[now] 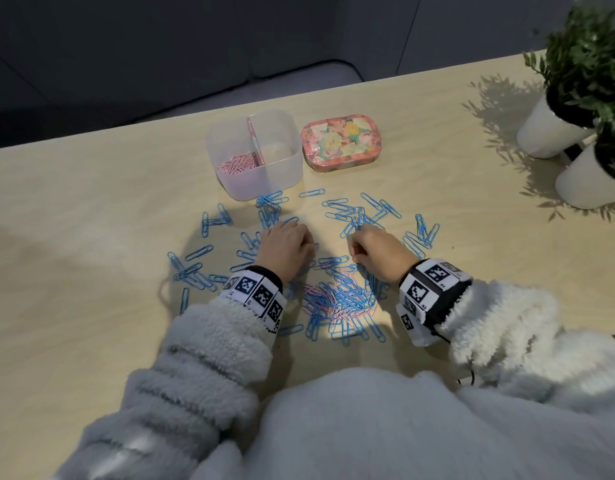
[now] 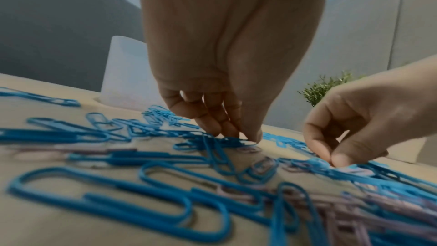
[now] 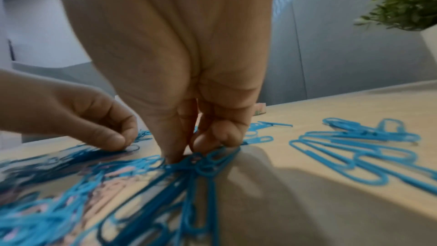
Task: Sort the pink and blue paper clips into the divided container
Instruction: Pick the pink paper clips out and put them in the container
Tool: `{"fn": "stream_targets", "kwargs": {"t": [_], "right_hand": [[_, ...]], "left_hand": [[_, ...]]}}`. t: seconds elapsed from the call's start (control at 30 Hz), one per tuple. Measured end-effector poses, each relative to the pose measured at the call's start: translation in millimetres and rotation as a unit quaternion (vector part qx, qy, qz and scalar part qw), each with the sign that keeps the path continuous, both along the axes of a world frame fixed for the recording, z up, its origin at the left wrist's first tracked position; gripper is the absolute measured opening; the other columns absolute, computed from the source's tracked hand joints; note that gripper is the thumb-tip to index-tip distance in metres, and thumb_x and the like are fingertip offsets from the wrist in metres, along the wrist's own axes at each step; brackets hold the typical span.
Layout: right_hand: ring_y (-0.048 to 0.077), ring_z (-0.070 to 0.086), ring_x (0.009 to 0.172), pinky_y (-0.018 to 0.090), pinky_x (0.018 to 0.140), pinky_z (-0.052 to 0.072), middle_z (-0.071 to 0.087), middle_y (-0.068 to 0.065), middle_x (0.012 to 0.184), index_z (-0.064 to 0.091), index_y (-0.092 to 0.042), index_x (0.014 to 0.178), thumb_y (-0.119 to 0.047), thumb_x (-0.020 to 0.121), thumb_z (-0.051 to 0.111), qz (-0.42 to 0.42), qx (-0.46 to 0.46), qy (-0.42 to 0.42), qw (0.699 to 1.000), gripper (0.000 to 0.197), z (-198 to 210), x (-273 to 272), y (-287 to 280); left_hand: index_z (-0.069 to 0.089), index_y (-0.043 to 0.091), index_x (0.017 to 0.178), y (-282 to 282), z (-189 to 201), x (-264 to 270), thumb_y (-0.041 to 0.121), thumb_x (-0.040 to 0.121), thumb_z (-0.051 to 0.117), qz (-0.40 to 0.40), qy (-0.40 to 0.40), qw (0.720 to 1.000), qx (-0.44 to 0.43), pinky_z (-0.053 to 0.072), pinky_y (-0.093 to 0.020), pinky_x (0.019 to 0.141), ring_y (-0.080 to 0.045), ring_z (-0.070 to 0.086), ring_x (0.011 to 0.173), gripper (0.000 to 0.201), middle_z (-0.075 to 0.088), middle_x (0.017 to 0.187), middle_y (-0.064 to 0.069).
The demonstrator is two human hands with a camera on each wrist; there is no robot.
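Observation:
A clear divided container [image 1: 281, 174] stands at the back of the table; pink paper clips [image 1: 236, 164] fill its left compartment. Blue paper clips [image 1: 345, 211] lie scattered around both hands. A mixed pile of blue and pink clips [image 1: 337, 299] sits between my wrists. My left hand [image 1: 292, 242] [image 2: 246, 137] curls down, thumb and fingertips pinching a clip on the table; I cannot tell its colour. A pale pink clip [image 2: 249, 149] lies just below them. My right hand [image 1: 356, 245] [image 3: 187, 153] pinches a bunch of blue clips [image 3: 208, 164] at the pile's far edge.
A flowered tin [image 1: 342, 142] sits right of the container. Two white pots [image 1: 548, 133] with green plants stand at the far right. The table's far edge [image 1: 132, 133] runs behind the container. Bare wood [image 1: 74, 237] lies to the left of the clips.

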State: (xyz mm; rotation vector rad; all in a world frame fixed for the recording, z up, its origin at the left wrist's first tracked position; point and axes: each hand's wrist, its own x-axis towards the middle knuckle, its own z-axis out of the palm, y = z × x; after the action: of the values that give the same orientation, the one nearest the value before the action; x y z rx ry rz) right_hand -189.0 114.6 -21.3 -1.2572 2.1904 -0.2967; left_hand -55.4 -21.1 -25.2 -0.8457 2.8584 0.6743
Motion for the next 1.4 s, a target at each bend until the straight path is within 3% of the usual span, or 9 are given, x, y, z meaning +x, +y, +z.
{"fn": "stream_targets", "kwargs": {"t": [0.2, 0.5, 0.7, 0.83, 1.03, 1.1, 1.2, 1.3, 1.4], "right_hand": [[0.025, 0.056, 0.075, 0.032, 0.071, 0.044, 0.058, 0.003, 0.073, 0.053, -0.014, 0.072, -0.004, 0.078, 0.066, -0.09, -0.039, -0.044, 0.994, 0.018, -5.4, -2.1, 6.0], [0.029, 0.052, 0.08, 0.037, 0.069, 0.042, 0.053, 0.006, 0.085, 0.047, -0.013, 0.076, 0.003, 0.08, 0.043, -0.043, -0.046, -0.001, 0.998, 0.017, -2.9, 1.7, 7.2], [0.02, 0.049, 0.085, 0.024, 0.075, 0.036, 0.054, 0.002, 0.084, 0.062, 0.002, 0.085, 0.003, 0.082, 0.046, -0.102, -0.122, -0.095, 0.983, 0.016, -1.5, 4.4, 0.0], [0.024, 0.053, 0.077, 0.031, 0.075, 0.042, 0.052, 0.008, 0.086, 0.062, -0.01, 0.086, -0.01, 0.078, 0.065, -0.027, -0.08, -0.085, 0.993, 0.009, -6.7, 13.8, -8.8], [0.027, 0.058, 0.075, 0.038, 0.076, 0.051, 0.055, 0.004, 0.078, 0.05, -0.016, 0.071, -0.006, 0.083, 0.059, -0.053, -0.049, -0.077, 0.994, 0.017, -5.0, 4.9, -12.0], [0.024, 0.058, 0.074, 0.038, 0.076, 0.05, 0.055, -0.001, 0.072, 0.051, -0.016, 0.071, -0.007, 0.084, 0.059, -0.102, -0.069, -0.105, 0.987, 0.017, -4.9, -2.3, -9.6], [0.017, 0.053, 0.081, 0.03, 0.074, 0.043, 0.053, -0.002, 0.091, 0.061, -0.016, 0.086, -0.011, 0.083, 0.057, -0.126, -0.121, -0.02, 0.984, 0.007, -3.7, -5.8, -7.4], [0.018, 0.056, 0.086, 0.03, 0.073, 0.04, 0.057, 0.001, 0.098, 0.064, -0.018, 0.089, -0.018, 0.082, 0.06, -0.046, -0.113, 0.011, 0.992, 0.008, 2.6, 7.0, -11.8], [0.026, 0.059, 0.091, 0.028, 0.07, 0.037, 0.061, 0.004, 0.097, 0.063, -0.019, 0.088, -0.025, 0.078, 0.065, 0.038, -0.06, 0.015, 0.997, 0.011, -0.6, 24.3, -17.0]], "left_hand": [[0.059, 0.017, 0.096, -10.3, 2.0, 7.1, 0.027, 0.088, 0.053, 0.03, 0.043, 0.999, 0.002, 0.033, -0.038, 0.087, -0.027, 0.052, 0.103, 0.014, 0.065, 0.1, -0.003], [0.058, 0.021, 0.105, -1.0, -4.0, 1.7, 0.034, 0.089, 0.051, -0.025, 0.043, 0.997, -0.056, 0.032, -0.038, 0.092, -0.025, 0.047, 0.111, 0.022, 0.057, 0.109, -0.002], [0.06, 0.019, 0.103, 2.8, -7.7, -2.8, 0.029, 0.088, 0.052, -0.051, 0.018, 0.996, -0.071, 0.033, -0.037, 0.091, -0.027, 0.05, 0.109, 0.019, 0.061, 0.108, -0.004], [0.061, 0.015, 0.1, 4.7, -2.8, -7.7, 0.024, 0.087, 0.053, -0.055, -0.001, 0.996, -0.063, 0.034, -0.038, 0.092, -0.028, 0.053, 0.107, 0.018, 0.064, 0.106, -0.008], [0.057, 0.01, 0.104, 7.0, -4.2, -3.9, 0.017, 0.091, 0.038, -0.075, -0.044, 0.985, -0.147, 0.035, -0.037, 0.091, -0.03, 0.051, 0.108, 0.024, 0.06, 0.111, -0.009], [0.059, 0.007, 0.101, 1.9, -1.6, 1.1, 0.015, 0.09, 0.04, -0.045, -0.003, 0.994, -0.099, 0.038, -0.04, 0.086, -0.032, 0.051, 0.103, 0.022, 0.059, 0.108, -0.012], [0.058, 0.006, 0.095, -8.4, 5.6, 12.0, 0.01, 0.09, 0.048, 0.035, 0.111, 0.992, 0.042, 0.043, -0.038, 0.079, -0.027, 0.054, 0.088, 0.013, 0.062, 0.094, -0.01], [0.055, 0.006, 0.096, -11.3, 9.9, 17.9, 0.007, 0.094, 0.039, 0.121, 0.144, 0.957, 0.22, 0.041, -0.023, 0.064, -0.017, 0.049, 0.07, 0.016, 0.053, 0.076, -0.001], [0.055, 0.011, 0.074, -9.3, 14.2, 20.5, 0.018, 0.098, 0.036, 0.176, 0.11, 0.904, 0.374, 0.034, -0.025, 0.055, -0.016, 0.042, 0.058, 0.031, 0.044, 0.062, -0.001]]}}
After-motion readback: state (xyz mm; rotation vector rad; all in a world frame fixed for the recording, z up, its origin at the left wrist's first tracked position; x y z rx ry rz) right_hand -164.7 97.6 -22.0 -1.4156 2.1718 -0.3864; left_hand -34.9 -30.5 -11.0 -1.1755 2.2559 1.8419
